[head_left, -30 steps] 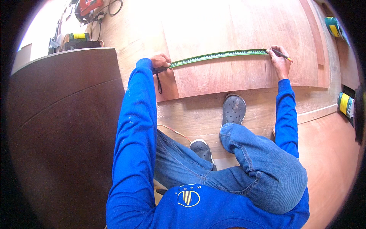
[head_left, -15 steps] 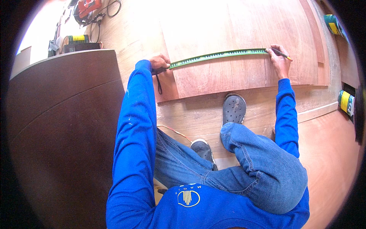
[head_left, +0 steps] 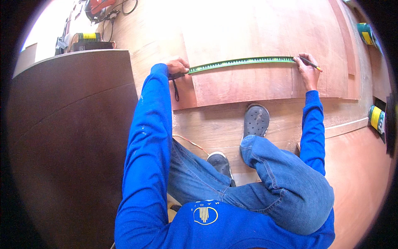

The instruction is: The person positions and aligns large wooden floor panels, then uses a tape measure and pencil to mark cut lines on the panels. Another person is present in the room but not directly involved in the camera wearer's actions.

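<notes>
A green tape measure is stretched across a reddish-brown wooden sheet on the floor, its blade bowing slightly. My left hand is closed around its dark case at the blade's left end, and a black wrist strap hangs from there. At the other end, the fingers of my right hand pinch the blade's tip. That same hand also grips a dark pencil, pointing out to the right. The case is mostly hidden by my left hand.
A large dark brown panel stands at left. Behind it are a red power tool with cords and a green-yellow container. More green-yellow cans line the right side. My shoe rests near the sheet's front edge.
The whole view has shifted and tilted slightly, so the sheet, tape and hands appear a little further right. Both hands keep their hold, and the tape stays stretched between them.
</notes>
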{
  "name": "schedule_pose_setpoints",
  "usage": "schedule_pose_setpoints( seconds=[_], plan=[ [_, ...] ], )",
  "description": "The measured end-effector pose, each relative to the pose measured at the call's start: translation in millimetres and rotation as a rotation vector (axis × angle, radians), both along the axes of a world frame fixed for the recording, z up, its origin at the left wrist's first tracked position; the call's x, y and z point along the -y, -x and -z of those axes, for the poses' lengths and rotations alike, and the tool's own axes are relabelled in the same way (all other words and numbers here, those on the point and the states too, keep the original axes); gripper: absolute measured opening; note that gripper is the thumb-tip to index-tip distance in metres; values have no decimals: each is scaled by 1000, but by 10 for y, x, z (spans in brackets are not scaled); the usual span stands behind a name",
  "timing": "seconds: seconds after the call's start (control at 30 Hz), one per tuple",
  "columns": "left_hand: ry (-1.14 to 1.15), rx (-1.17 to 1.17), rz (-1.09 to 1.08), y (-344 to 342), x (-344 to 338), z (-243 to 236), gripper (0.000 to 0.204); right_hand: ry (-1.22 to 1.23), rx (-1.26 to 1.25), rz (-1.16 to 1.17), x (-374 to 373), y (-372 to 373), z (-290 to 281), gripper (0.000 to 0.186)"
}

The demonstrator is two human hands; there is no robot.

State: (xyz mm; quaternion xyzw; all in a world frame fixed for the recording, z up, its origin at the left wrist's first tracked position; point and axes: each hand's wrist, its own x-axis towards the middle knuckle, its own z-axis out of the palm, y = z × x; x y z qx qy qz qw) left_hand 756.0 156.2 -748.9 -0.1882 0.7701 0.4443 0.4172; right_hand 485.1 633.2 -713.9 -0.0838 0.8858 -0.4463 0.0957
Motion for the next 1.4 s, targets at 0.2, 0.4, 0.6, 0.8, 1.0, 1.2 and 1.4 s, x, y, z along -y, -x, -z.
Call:
schedule_pose_setpoints(
  seconds=[0.2,0.4,0.6,0.8,1.0,1.2,1.4],
  plan=[
    [-76,81,-99,-18,40,98,18,-6,-10,-10,0,3,7,25],
    [-75,14,-44,-26,55,132,18,-14,-49,-16,-8,-11,22,25],
    [2,-64,37,-111,169,341,24,-7,-43,-10,-7,-1,70,26],
    [234,-193,520,-178,317,449,37,-2,42,-10,-90,60,84,25],
    [167,-19,64,64,-89,-231,23,395,220,40,-299,110,-148,17],
    [298,49,139,264,-313,-637,21,247,265,-40,-245,128,-121,13],
    [299,64,115,274,-340,-695,22,83,130,-43,-192,153,52,12]
  ],
)
